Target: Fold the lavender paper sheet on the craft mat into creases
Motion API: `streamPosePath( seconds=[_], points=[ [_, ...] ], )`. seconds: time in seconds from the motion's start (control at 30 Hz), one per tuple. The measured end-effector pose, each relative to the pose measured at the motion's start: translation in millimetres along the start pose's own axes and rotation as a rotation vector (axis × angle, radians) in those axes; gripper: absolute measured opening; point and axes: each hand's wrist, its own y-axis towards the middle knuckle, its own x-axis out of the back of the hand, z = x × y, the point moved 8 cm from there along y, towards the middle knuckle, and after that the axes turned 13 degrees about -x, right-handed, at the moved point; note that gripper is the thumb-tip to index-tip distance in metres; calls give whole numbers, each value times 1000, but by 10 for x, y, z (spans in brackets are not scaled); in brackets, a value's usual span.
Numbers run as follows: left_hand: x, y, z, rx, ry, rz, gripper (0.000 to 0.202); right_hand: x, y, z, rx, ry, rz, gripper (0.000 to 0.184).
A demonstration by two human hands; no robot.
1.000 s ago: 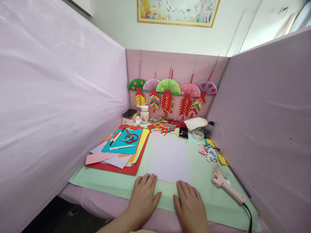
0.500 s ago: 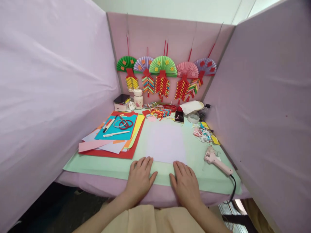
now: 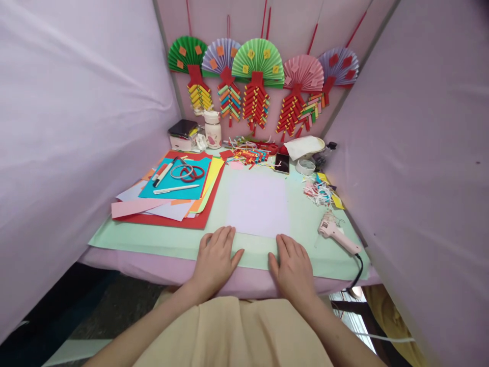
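A pale lavender sheet of paper lies flat on the light green table cover. My left hand rests palm down by its near left corner, fingertips at the paper's edge and thumb apart. By the near right corner lies my right hand, also palm down with fingers stretched forward. Neither hand holds anything. Left of the paper is a stack of coloured paper with a red sheet at the bottom and a blue sheet on top. Red-handled scissors, a silvery ring and pens lie on it.
A pink glue gun with a black cord lies at the right, below paper scraps. Along the back stand a white bottle, a phone and a tape roll. Several paper fans with firecracker-like pendants hang on the pink back wall.
The camera view has tilted down, so the table and wall decorations sit higher in the picture. Both hands keep their places beside the lavender paper.
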Motion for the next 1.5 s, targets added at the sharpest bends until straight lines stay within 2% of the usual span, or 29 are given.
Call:
streamPosePath(
  seconds=[0.27,0.53,0.8,1.1,1.33,1.5],
  points=[
    [-19,-15,-4,20,-18,5,47,-11,-43,-64,0,6,3,44],
    [4,-25,7,17,-31,4,46,-45,-28,-149,31,36,60,42],
    [1,-49,8,42,-18,-18,47,-48,-70,-193,-9,120,-37,45],
    [10,-48,21,60,-29,-13,49,-30,-41,-183,-19,117,12,42],
    [74,-117,79,146,23,-52,49,-39,-73,-207,-21,167,-51,42],
    [50,-158,128,173,34,-56,52,-23,-67,-204,-8,203,-35,43]
  ],
)
